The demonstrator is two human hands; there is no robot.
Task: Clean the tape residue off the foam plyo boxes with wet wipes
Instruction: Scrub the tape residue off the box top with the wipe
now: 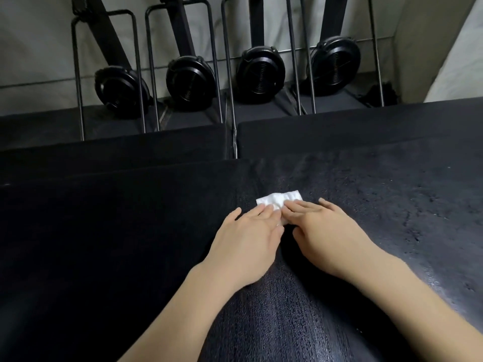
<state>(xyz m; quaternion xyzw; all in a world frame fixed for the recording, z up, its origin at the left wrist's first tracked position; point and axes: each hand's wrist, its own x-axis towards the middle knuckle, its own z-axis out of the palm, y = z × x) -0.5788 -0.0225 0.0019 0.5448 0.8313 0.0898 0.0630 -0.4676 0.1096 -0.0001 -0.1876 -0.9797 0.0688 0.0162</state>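
Pressing one wet wipe (279, 200) | left hand (251, 231), right hand (329, 231) flat-fingered | three foam boxes (366, 194)

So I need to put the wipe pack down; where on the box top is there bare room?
Bare: the top of the plyo box left of the left hand, and right of the right hand. Crowded: centre, both hands on the wet wipe.

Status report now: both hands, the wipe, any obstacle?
Left hand and right hand flat, pressing wet wipe. Wipe on plyo box top. No obstacle.
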